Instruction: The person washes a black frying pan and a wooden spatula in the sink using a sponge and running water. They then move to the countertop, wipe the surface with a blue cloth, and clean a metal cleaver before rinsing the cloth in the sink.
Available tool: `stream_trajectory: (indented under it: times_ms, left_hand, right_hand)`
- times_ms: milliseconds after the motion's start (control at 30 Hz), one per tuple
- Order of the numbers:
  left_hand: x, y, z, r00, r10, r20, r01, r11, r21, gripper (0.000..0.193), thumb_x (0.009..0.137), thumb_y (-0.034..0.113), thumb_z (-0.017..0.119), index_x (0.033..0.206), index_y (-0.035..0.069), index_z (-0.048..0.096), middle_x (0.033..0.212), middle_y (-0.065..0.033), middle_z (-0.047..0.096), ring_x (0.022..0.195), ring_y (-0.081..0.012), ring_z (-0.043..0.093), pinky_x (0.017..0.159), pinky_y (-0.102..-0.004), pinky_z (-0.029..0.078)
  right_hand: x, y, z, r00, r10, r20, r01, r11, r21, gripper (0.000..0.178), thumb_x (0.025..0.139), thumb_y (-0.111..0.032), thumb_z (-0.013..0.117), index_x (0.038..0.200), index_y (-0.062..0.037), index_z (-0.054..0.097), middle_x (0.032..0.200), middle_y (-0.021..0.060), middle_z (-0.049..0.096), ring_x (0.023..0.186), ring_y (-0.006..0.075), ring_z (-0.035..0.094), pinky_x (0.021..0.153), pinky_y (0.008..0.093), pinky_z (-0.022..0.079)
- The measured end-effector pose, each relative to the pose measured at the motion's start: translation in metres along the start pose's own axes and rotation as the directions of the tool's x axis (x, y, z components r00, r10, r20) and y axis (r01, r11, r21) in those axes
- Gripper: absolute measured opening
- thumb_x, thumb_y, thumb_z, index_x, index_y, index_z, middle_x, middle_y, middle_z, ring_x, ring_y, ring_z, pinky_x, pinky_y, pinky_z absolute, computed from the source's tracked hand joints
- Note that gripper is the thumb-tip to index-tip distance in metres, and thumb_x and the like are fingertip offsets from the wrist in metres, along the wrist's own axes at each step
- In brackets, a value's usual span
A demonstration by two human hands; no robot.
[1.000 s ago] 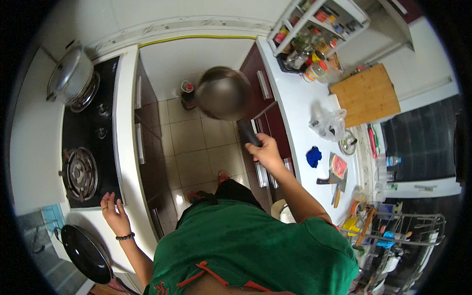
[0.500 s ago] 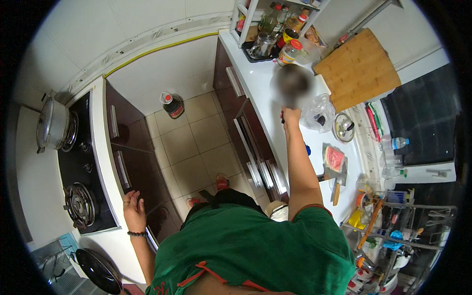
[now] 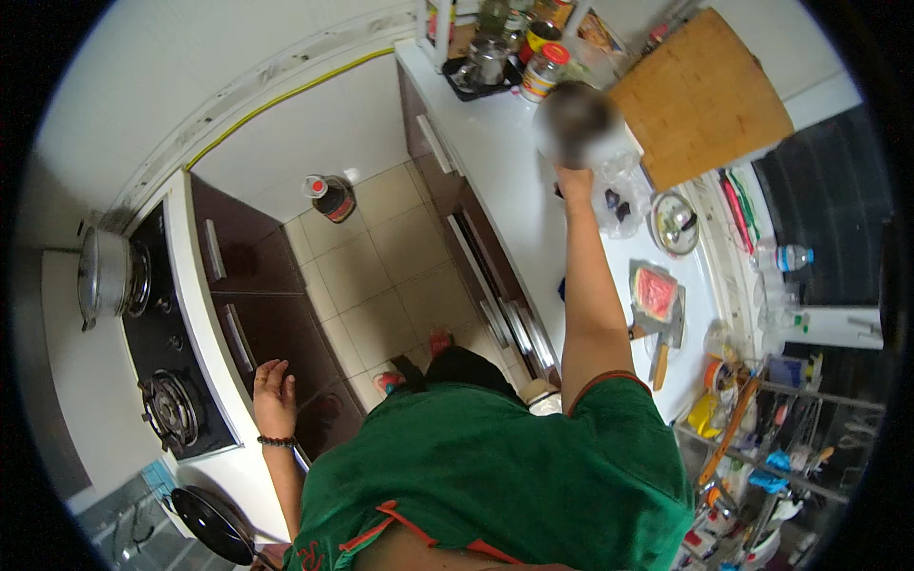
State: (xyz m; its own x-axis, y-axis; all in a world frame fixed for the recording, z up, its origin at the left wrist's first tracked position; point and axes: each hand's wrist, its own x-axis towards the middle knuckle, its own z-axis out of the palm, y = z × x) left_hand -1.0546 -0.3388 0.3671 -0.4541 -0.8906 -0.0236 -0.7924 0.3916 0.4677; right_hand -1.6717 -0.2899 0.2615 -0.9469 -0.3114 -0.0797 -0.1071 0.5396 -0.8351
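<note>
In the head view, the pan (image 3: 573, 116) has changed sides of the kitchen. A second ago it was out over the floor tiles between the two counters; now it is at the far end of the right counter (image 3: 495, 195), just beside the red-lidded jar (image 3: 544, 78) and the left edge of the board (image 3: 705, 100). Compared with half a second ago its place has barely altered, so the carrying across seems over and the work appears to have shifted to this counter. Its bowl is blurred, and whether it rests on the surface or is held just above cannot be told.

The person's right hand (image 3: 574, 181) is closed on the pan's handle, close to the bowl, with the arm stretched far. The clear bag (image 3: 624, 200), with dark pieces in it, lies just right of that hand, and the lid (image 3: 674, 225) is beyond the bag. Nearer, the pink pack (image 3: 654, 291) lies on the cleaver (image 3: 673, 328).

The left hand (image 3: 275, 392) has come away from the stove (image 3: 205, 357) edge and hangs by the left cabinet front (image 3: 271, 328), fingers loosely bent, gripping nothing. It plays no part in the hold, which looks one-handed. On the left side, the pot (image 3: 103, 274) stands far and the skillet (image 3: 211, 523) near.
</note>
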Motion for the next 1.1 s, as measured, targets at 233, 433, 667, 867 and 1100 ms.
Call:
stream_trajectory:
  times_ms: [233,433,667,867,1100]
  left_hand:
    - [0.026,0.008,0.006,0.987,0.157,0.039,-0.159,0.986,0.054,0.024,0.077,0.000,0.062,0.101,0.000,0.062,0.106,-0.0163,0.058,0.096,-0.0340,0.057,0.083,-0.0376,0.048]
    - [0.039,0.005,0.012,0.979,0.182,0.090,-0.183,0.983,-0.003,0.023,0.078,0.003,0.061,0.101,0.001,0.062,0.106,-0.0151,0.059,0.096,-0.0330,0.058,0.083,-0.0376,0.048]
    - [0.031,-0.027,0.017,0.978,0.161,0.133,-0.152,0.985,-0.077,0.022,0.078,0.003,0.060,0.100,0.001,0.062,0.103,-0.0151,0.060,0.094,-0.0327,0.058,0.081,-0.0380,0.049]
    - [0.024,-0.042,0.017,0.964,0.160,0.214,-0.144,0.985,-0.091,0.022,0.078,0.003,0.059,0.099,0.000,0.062,0.101,-0.0159,0.060,0.093,-0.0333,0.058,0.081,-0.0391,0.048]
    - [0.043,-0.024,0.040,0.918,0.287,0.274,-0.219,0.942,-0.254,0.024,0.082,0.004,0.059,0.106,0.001,0.060,0.101,-0.0155,0.058,0.092,-0.0313,0.058,0.077,-0.0347,0.049]
  right_hand:
    - [-0.093,-0.019,-0.003,0.927,-0.376,0.016,0.351,0.850,-0.391,0.081,0.077,-0.024,0.069,0.130,0.0184,0.024,0.127,0.0372,0.038,0.120,0.0453,0.039,0.101,0.0430,0.035]
    - [-0.170,-0.016,-0.012,0.817,-0.555,0.156,0.568,0.727,-0.386,0.060,0.079,-0.011,0.063,0.128,0.0105,0.035,0.130,0.0309,0.038,0.120,0.0454,0.038,0.100,0.0432,0.035]
    - [-0.215,0.063,-0.051,0.882,-0.380,0.277,0.451,0.515,-0.728,0.050,0.071,-0.004,0.061,0.120,-0.0080,0.052,0.134,0.0191,0.039,0.123,0.0403,0.037,0.097,0.0505,0.035]
    - [-0.191,0.116,-0.079,0.904,-0.394,0.165,0.380,0.564,-0.733,0.044,0.069,0.004,0.056,0.110,-0.0112,0.057,0.129,0.0182,0.041,0.115,0.0452,0.040,0.091,0.0452,0.042]
    - [-0.206,0.020,-0.064,0.846,-0.531,0.049,0.530,0.830,-0.173,0.038,0.062,0.012,0.059,0.095,-0.0066,0.064,0.096,0.0106,0.055,0.093,0.0264,0.055,0.081,0.0317,0.046]
